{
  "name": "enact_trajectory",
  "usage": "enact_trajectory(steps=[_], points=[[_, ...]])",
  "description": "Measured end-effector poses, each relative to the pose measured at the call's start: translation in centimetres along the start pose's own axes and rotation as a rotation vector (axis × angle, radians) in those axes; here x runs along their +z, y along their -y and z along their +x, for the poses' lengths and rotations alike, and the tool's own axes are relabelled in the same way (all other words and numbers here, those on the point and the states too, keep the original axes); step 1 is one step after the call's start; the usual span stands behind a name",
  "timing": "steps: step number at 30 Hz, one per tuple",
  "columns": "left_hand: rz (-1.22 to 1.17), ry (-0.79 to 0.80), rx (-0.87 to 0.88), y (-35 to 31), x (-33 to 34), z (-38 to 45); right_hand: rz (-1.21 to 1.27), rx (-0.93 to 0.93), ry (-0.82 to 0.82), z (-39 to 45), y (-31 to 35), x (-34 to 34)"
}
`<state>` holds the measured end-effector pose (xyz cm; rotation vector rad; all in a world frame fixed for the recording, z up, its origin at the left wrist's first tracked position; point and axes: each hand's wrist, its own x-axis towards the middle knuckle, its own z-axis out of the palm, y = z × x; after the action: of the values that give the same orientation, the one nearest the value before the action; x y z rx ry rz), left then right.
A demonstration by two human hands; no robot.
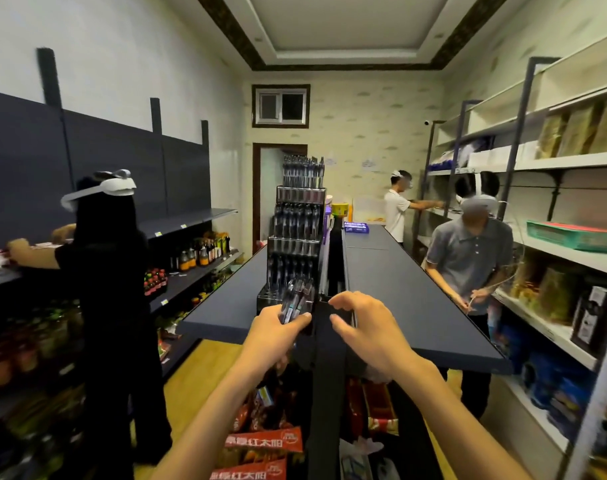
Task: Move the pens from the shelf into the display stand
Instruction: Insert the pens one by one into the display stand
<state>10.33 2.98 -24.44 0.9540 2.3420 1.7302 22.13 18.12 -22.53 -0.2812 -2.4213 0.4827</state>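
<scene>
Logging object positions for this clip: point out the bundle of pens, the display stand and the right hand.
bundle of pens [294, 301], head view, middle of the clear barrels.
display stand [300, 195], head view, upper tier front.
right hand [368, 332], head view, back of hand.

Showing two bare forearms reaching in from the lower edge, with no sleeve reaching as far as the wrist or the visible stretch of either arm. Wearing no glove, ring, watch or band on the left hand [272, 336] or the right hand [371, 336]. Showing short, unpainted nails on the fingertips that face the camera. Blurring slightly along the edges of both arms, so finer marks are not readable. Leaving the rest of the body out of view.
</scene>
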Motion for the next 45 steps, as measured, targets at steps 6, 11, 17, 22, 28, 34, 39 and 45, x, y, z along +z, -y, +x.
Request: enact_trajectory(steps=[6, 11, 17, 22, 28, 34, 39, 45], points=[[-0.078, 0.084, 0.032, 2.2, -2.2, 4.1, 0.227, 0.094, -0.04, 4.8, 0.7, 3.2], [-0.114, 0.155, 0.011, 3.7, -3.6, 8.6, 0.283, 0.106, -0.042, 8.6, 0.4, 5.0], [-0.146, 0.325, 0.069, 5.7, -4.3, 11.7, 0.342, 0.111, -0.032, 11.7, 0.4, 6.8], [-0.231, 0.417, 0.096, 6.3, -4.4, 13.5, 0.562, 0.186, 0.055, 13.6, 0.8, 7.7], [-0.277, 0.494, 0.126, 6.8, -4.3, 15.6, 0.632, 0.253, 0.064, 14.2, 0.7, 8.6], [-0.293, 0.469, 0.05, 7.5, -5.4, 17.7, 0.746, 0.41, -0.118, 16.4, 0.9, 9.7], [-0.17, 0.276, 0.012, 8.3, -6.3, 19.3, 0.79, 0.396, -0.272, 17.9, 0.8, 10.1], [0.028, 0.132, 0.034, 9.7, -7.2, 20.7, 0.26, 0.245, -0.417, 19.0, -0.9, 10.5]])
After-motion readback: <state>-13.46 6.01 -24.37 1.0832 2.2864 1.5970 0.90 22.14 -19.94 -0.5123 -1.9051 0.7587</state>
